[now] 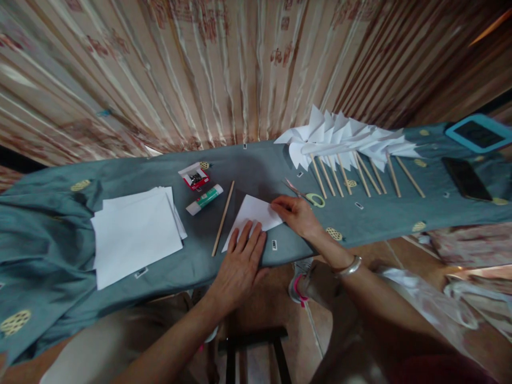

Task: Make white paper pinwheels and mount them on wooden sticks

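A white sheet of paper (248, 209), folded into a triangle, lies on the cloth in front of me. Flat on its near edge rests my left hand (242, 261), fingers stretched out. My right hand (294, 213) pinches the paper's right corner between thumb and fingers. Just left of the paper is a thin wooden stick (223, 218). Beyond my right hand lie scissors (314, 199) with light green handles, partly hidden by the hand. A green and white glue stick (205, 199) and a small red and white box (194, 176) of dark little pieces sit farther left.
A stack of white paper (138, 234) lies at the left. Several white paper pinwheels (344, 138) on wooden sticks overlap at the back right. A dark phone (466, 178) and a blue-framed tablet (478, 133) are at the far right. A curtain (240, 69) hangs behind the table.
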Action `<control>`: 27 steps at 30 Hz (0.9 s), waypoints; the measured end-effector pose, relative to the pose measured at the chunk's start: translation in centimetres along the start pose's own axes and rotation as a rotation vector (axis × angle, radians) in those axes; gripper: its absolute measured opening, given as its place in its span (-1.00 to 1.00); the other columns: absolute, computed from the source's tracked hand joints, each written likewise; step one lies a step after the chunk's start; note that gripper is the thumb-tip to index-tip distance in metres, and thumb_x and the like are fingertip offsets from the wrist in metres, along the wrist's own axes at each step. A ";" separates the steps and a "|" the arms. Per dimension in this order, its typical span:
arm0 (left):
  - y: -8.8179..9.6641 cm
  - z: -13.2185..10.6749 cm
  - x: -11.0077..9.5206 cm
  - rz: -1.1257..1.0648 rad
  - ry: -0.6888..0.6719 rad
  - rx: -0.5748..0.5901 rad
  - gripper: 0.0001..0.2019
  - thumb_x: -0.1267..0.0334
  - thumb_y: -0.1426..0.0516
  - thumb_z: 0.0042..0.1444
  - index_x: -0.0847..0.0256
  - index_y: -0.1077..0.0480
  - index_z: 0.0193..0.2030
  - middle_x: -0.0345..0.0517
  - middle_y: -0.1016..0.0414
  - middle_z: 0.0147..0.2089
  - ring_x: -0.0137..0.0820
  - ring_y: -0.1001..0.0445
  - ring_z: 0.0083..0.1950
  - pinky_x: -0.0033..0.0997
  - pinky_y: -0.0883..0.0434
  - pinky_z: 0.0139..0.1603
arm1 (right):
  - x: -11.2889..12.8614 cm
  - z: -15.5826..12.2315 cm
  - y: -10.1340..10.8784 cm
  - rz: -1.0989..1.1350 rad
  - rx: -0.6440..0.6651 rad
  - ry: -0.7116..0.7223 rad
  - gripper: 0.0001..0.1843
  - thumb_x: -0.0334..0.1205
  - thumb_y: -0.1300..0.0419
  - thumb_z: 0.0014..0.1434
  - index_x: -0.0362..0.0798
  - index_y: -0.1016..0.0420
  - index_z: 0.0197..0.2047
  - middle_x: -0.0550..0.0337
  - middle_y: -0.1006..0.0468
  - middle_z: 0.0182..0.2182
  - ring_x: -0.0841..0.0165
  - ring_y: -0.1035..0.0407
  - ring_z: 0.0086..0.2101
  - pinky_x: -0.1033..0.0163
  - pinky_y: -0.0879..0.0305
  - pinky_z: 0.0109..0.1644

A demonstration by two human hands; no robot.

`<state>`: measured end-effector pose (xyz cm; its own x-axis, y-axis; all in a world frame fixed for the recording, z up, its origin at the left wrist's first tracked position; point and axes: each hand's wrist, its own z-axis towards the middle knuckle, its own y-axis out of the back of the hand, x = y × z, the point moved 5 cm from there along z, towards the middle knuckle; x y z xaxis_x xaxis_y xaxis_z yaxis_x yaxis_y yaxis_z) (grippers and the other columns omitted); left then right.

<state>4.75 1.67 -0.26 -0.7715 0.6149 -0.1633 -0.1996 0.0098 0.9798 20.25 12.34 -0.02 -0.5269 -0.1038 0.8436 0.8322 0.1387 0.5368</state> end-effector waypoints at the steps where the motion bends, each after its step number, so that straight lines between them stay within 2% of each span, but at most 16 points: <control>1: 0.0 0.0 0.0 0.005 0.000 -0.009 -0.32 0.11 -0.16 0.17 0.44 -0.11 0.34 0.27 -0.06 0.43 0.10 0.01 0.44 0.17 -0.10 0.37 | -0.3 0.1 0.0 0.034 0.001 -0.008 -0.80 -0.20 -0.14 0.13 -0.08 -0.57 -0.38 0.20 -0.55 -0.50 0.38 -0.35 -0.48 0.30 -0.20 -0.40; 6: 0.1 -0.2 0.0 0.016 -0.030 -0.063 -0.37 0.09 -0.10 0.22 0.45 -0.11 0.32 0.29 -0.08 0.42 0.06 -0.02 0.44 0.17 -0.07 0.37 | -1.5 0.3 -0.3 0.133 -0.036 -0.078 -0.78 -0.11 -0.22 0.05 -0.09 -0.57 -0.41 0.20 -0.54 -0.54 0.41 -0.31 -0.53 0.30 -0.17 -0.44; 13: 0.1 -0.3 -0.3 -0.002 -0.029 -0.084 -0.42 0.14 -0.05 0.26 0.42 -0.08 0.33 0.29 -0.07 0.42 0.00 0.02 0.46 0.19 -0.02 0.38 | -1.2 0.1 -0.5 0.202 -0.058 -0.079 -0.58 0.15 -0.27 0.00 -0.09 -0.54 -0.46 0.22 -0.51 -0.58 0.45 -0.28 -0.56 0.31 -0.17 -0.47; 16: 0.9 -0.2 0.2 -0.071 -0.016 -0.135 -0.43 0.17 -0.04 0.27 0.39 -0.06 0.34 0.30 -0.10 0.41 -0.03 0.03 0.47 0.20 0.01 0.39 | -1.2 0.1 -0.4 0.236 -0.055 -0.091 -0.57 0.16 -0.30 -0.04 -0.09 -0.52 -0.47 0.23 -0.50 -0.58 0.46 -0.27 -0.57 0.31 -0.15 -0.48; 18: 2.0 0.0 1.2 -0.152 0.026 -0.206 -0.44 0.21 -0.03 0.28 0.33 -0.03 0.37 0.26 -0.14 0.40 -0.09 0.02 0.47 0.18 0.04 0.40 | -1.1 0.2 -0.4 0.265 -0.029 -0.088 -0.57 0.17 -0.30 -0.04 -0.08 -0.51 -0.48 0.25 -0.48 -0.59 0.47 -0.26 -0.57 0.32 -0.15 -0.49; 20: 3.3 0.4 2.9 -0.287 0.123 -0.291 -0.44 0.22 -0.05 0.27 0.27 -0.04 0.38 0.23 -0.14 0.40 -0.14 -0.02 0.46 0.11 0.02 0.41 | -0.9 0.2 -0.3 0.289 0.025 -0.071 -0.59 0.15 -0.31 -0.04 -0.08 -0.50 -0.47 0.27 -0.48 -0.59 0.48 -0.27 -0.56 0.33 -0.16 -0.49; 23: 4.4 1.0 5.9 -0.678 0.379 -0.357 -0.48 0.14 -0.11 0.21 0.28 -0.24 0.28 0.18 -0.32 0.30 -0.15 -0.30 0.31 -0.06 -0.24 0.31 | -0.6 0.1 0.1 0.321 0.118 -0.042 -0.65 0.08 -0.31 -0.01 -0.08 -0.53 -0.43 0.27 -0.51 -0.54 0.46 -0.32 -0.52 0.32 -0.25 -0.43; 25: 4.1 1.4 7.0 -1.046 0.570 -0.345 -0.52 0.06 -0.15 0.15 0.28 -0.41 0.14 0.11 -0.50 0.13 -0.15 -0.48 0.11 -0.13 -0.39 0.15 | -0.4 0.0 0.4 0.324 0.166 -0.030 -0.69 0.03 -0.32 0.00 -0.08 -0.55 -0.40 0.26 -0.53 -0.51 0.45 -0.35 -0.49 0.30 -0.28 -0.38; 27: 3.4 1.8 7.0 -1.333 0.703 -0.299 -0.55 0.04 -0.24 0.05 0.27 -0.51 0.02 0.05 -0.60 -0.02 -0.20 -0.54 -0.03 -0.22 -0.42 0.04 | -0.3 -0.2 0.6 0.317 0.200 -0.025 -0.72 -0.01 -0.33 0.00 -0.08 -0.57 -0.39 0.25 -0.53 -0.49 0.43 -0.36 -0.47 0.28 -0.30 -0.36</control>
<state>-0.24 7.42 2.16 -0.0422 -0.1977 -0.9794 -0.9989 0.0271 0.0376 20.99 12.26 0.06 -0.2544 -0.0009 0.9671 0.9058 0.3500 0.2386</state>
